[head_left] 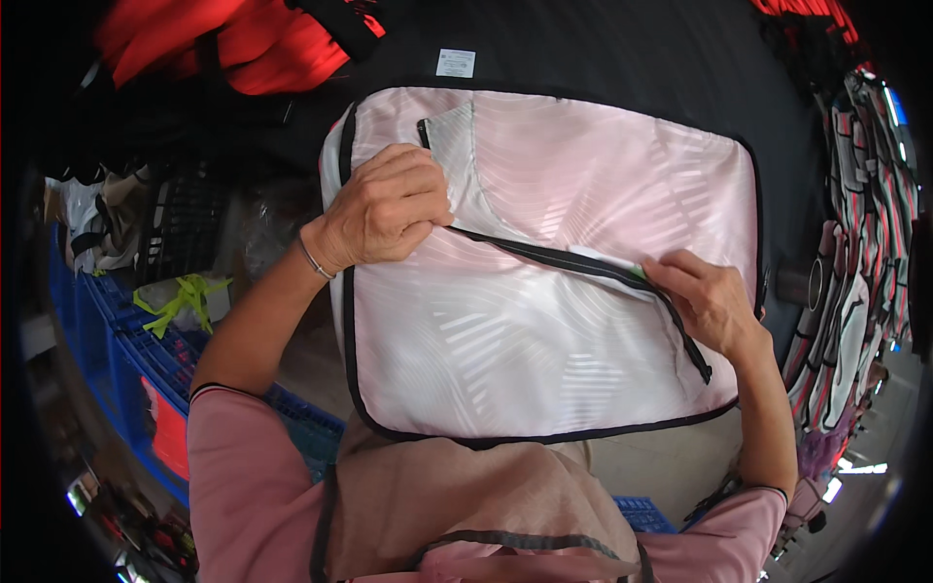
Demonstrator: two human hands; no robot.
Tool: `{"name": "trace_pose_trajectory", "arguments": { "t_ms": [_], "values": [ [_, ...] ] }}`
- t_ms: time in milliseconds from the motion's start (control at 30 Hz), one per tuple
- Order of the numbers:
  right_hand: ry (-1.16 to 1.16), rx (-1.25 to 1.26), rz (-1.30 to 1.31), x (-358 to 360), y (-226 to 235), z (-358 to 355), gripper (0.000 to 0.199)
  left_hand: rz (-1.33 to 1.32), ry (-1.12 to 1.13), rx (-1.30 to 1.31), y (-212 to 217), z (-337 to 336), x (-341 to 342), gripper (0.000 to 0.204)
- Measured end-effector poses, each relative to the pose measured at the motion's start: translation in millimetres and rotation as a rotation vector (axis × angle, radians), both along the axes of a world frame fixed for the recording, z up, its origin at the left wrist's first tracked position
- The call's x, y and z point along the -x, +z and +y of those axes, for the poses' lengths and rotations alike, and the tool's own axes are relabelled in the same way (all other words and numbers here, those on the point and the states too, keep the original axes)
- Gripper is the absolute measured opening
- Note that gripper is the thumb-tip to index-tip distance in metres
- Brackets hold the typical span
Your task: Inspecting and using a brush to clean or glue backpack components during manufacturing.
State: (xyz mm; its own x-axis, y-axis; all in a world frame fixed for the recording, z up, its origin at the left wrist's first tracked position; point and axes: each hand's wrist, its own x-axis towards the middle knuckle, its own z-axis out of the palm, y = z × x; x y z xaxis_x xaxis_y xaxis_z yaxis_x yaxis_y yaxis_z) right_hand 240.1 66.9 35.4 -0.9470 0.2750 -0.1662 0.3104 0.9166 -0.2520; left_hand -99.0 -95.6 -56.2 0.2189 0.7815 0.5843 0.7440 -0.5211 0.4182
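Observation:
A shiny pink and white fabric bag piece (622, 175) with black edging lies spread out in front of me, its near edge at my apron. A black zipper (559, 257) slants across its middle, and the cloth along it gapes a little near the right end. My left hand (389, 206) is closed on the cloth at the zipper's upper left end, beside a pale grey triangular part. At the zipper's right part, my right hand (708, 299) pinches the edge of the cloth. A bit of green shows by its fingertips. The fingertips of my left hand are partly hidden.
Behind the bag piece is a black surface (603, 44) with a small white label (456, 63). Red fabric (243, 49) is heaped at far left. Blue crates (112, 335) with yellow-green strips (183, 304) stand at left. Striped sewn pieces (846, 301) hang at right beside a metal tube (814, 283).

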Motion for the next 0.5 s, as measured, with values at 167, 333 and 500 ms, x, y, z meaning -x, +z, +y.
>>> {"name": "trace_pose_trajectory", "arguments": {
  "t_ms": [167,333,500],
  "values": [
    [0.020,0.039,0.149,49,-26,-5,0.032,0.063,-0.054,0.006,1,3,-3,0.012],
    [0.023,0.006,0.130,-12,-16,-1,0.033,0.054,0.031,0.076,3,-16,2,0.014],
    [-0.113,-0.009,0.093,-57,-6,-17,0.036,0.111,0.089,0.158,30,-14,-29,0.019]
  ]
}}
